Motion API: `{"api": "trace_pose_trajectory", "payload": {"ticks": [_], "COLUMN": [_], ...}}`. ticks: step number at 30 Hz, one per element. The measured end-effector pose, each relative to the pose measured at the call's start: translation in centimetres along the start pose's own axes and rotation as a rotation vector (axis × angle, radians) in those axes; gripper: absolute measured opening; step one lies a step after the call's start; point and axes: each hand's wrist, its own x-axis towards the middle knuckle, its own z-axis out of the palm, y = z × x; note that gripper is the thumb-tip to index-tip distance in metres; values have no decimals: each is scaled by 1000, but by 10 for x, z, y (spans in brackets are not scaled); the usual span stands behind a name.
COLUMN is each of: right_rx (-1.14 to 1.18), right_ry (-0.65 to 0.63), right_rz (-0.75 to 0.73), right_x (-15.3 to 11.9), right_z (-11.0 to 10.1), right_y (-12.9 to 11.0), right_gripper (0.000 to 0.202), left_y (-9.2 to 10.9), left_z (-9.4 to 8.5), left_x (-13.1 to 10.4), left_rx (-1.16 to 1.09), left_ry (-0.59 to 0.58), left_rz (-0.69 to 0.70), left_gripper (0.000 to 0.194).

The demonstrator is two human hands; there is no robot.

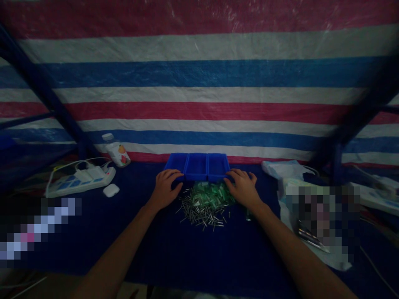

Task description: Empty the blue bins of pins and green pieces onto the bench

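Observation:
Three blue plastic bins [196,167] stand side by side at the back of the blue table. My left hand [164,189] holds the front left corner of the row, with its fingers on the rim and its thumb near the front. On the opposite side my right hand [243,187] grips the front right corner, fingers bent over the edge. Between my hands, just before the bins, lies a heap of green, shiny small pieces [210,194], too blurred to name. A pile of thin silver metal pins [199,214] spreads in front of it. The bins look bare inside.
To the left are a white power strip [82,180], a small white case [111,190] and a bottle [116,150]. A plastic package [285,169] and a pen-like object [311,238] on a white sheet lie right. Striped sheeting [199,74] hangs behind the table.

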Motion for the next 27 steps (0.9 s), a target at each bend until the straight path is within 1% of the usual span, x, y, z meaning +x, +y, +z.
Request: {"api": "trace_pose_trajectory", "payload": {"ticks": [16,18,20,22,23,25,27], "right_rx": [25,32,43,57,61,60,47], "right_ry": [-52,-52,-50,-69,-91,-157,-237], "right_rz": [41,64,96,130,145,168,173], "right_x": [0,2,6,10,12,13,12], "right_z": [-3,-7,-13,-22,-26,-34,-39], "right_y": [-6,-6,-4,2,5,12,17], "right_gripper": [31,36,42,43,42,37,31], "left_y": [-1,-1,2,6,8,14,19], "left_z": [2,1,-1,-3,-4,-6,-6], "left_x": [-2,-2,-2,-2,-2,-3,-4], "left_rx": [39,51,74,77,61,-2,-72], "left_ry": [17,54,138,216,230,198,110], "left_rz": [46,62,86,130,159,215,254], "left_gripper": [26,25,25,23,23,22,24]}}
